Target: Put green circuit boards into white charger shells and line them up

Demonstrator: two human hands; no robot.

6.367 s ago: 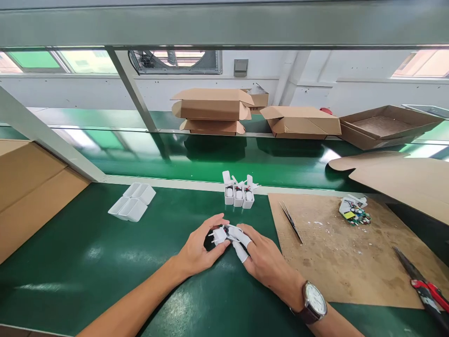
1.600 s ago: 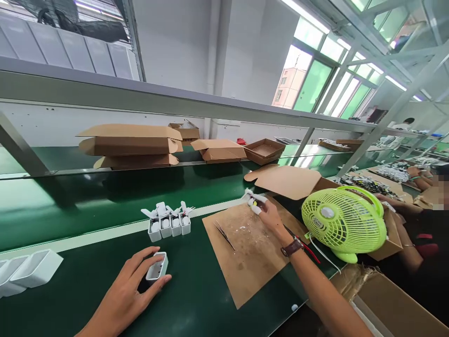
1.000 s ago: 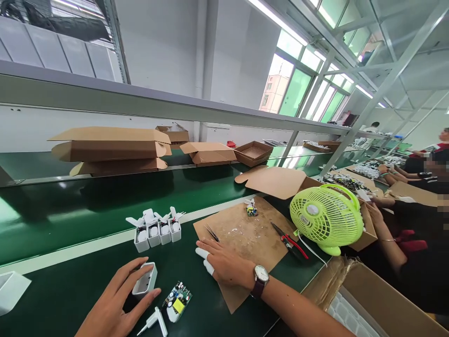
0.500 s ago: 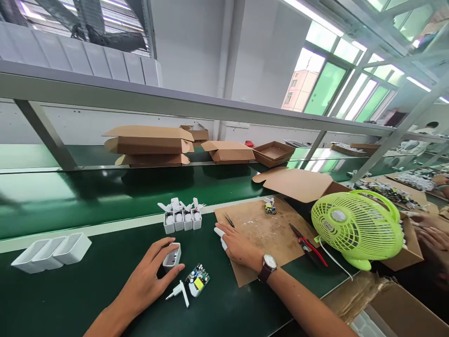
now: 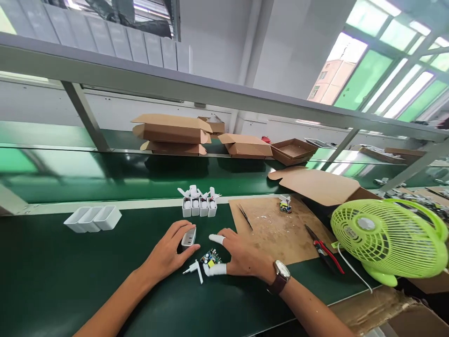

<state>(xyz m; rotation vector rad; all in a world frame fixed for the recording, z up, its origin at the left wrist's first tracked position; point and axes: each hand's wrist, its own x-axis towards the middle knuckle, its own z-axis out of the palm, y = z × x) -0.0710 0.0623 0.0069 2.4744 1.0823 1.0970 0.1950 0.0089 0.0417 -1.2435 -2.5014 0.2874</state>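
My left hand curls around a small white plastic case standing on the dark green bench, fingers on its far side and thumb at its near side. Slots show inside the case. My right hand wears white finger covers and is spread open, its thumb beside a circuit board with a yellow part on it. Left of the board lies a white piece with a pin-like tip and a long arm. Behind the hands stands a row of several filled white cases with white parts sticking up.
Three white cases sit at the left. On a brown cardboard sheet lie tweezers, another small board and red-handled pliers. A green fan stands at the right, with cardboard boxes along the back.
My right hand has come off the cardboard sheet and moved left to the circuit board, thumb and finger spread. My left hand stays at the white case. The camera view has shifted.
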